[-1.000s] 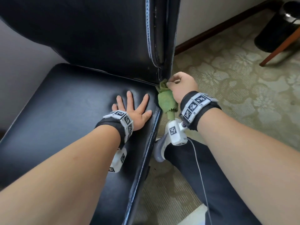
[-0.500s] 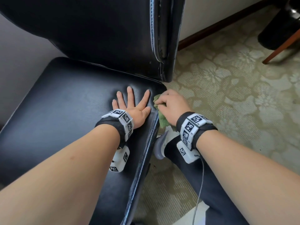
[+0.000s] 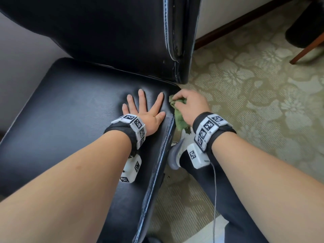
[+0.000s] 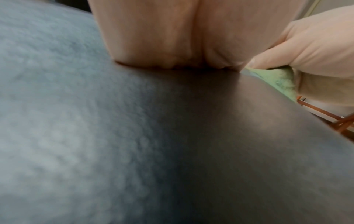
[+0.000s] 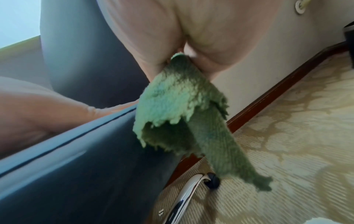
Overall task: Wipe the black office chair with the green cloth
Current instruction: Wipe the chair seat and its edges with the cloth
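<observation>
The black office chair fills the left of the head view, its seat flat and its backrest rising behind. My left hand lies flat on the seat with fingers spread, near the right edge. Just right of it my right hand grips the green cloth against the seat's right rear corner. In the right wrist view the cloth hangs down beside the seat's side. The left wrist view shows my left palm pressed on the leather and the cloth at the edge.
A patterned green carpet lies to the right, with a dark wooden skirting board along the wall. A wooden furniture leg stands far right. The chair's chrome base arm and castor sit below the cloth. My leg and shoe are beside the seat.
My right hand has come down with the cloth from the gap at the backrest's foot to the seat's right rear corner and edge. My left hand has stayed flat on the seat.
</observation>
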{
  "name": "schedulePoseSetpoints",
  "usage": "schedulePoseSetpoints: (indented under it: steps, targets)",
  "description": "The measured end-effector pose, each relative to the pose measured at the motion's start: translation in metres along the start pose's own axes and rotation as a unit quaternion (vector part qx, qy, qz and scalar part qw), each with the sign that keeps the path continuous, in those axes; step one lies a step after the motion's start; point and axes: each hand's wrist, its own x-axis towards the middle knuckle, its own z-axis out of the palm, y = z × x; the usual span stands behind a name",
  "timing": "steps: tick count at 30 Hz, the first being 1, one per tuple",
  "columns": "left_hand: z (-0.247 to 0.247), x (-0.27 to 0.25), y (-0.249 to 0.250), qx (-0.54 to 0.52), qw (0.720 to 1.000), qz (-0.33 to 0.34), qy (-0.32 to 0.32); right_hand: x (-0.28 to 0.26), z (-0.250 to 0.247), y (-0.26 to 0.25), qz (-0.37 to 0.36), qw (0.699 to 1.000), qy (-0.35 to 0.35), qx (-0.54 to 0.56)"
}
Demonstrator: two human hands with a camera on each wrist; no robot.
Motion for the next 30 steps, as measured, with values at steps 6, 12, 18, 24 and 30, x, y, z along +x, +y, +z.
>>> schedulePoseSetpoints:
  steps: [6, 12, 18, 24, 30]
  targets:
    - [0.002, 0.0, 0.001, 0.011, 1.0, -0.004, 0.015, -0.028, -0.004, 0.012, -0.036, 0.996, -0.078, -0.004]
    - [-0.001, 0.001, 0.0, 0.003, 1.0, -0.002, 0.001, 0.005, -0.005, 0.004, -0.044, 0.999, -0.007, -0.003]
    - [-0.001, 0.003, 0.001, 0.003, 1.0, -0.005, 0.008, 0.017, 0.003, 0.0, -0.008, 0.999, 0.036, 0.003]
    - [0.003, 0.004, 0.004, 0.027, 0.999, -0.012, 0.025, -0.029, 0.006, 0.012, -0.037, 0.999, -0.023, -0.014]
    - [-0.007, -0.003, 0.004, 0.003, 1.0, -0.006, 0.006, -0.03, -0.035, -0.003, -0.021, 0.992, -0.118, -0.047]
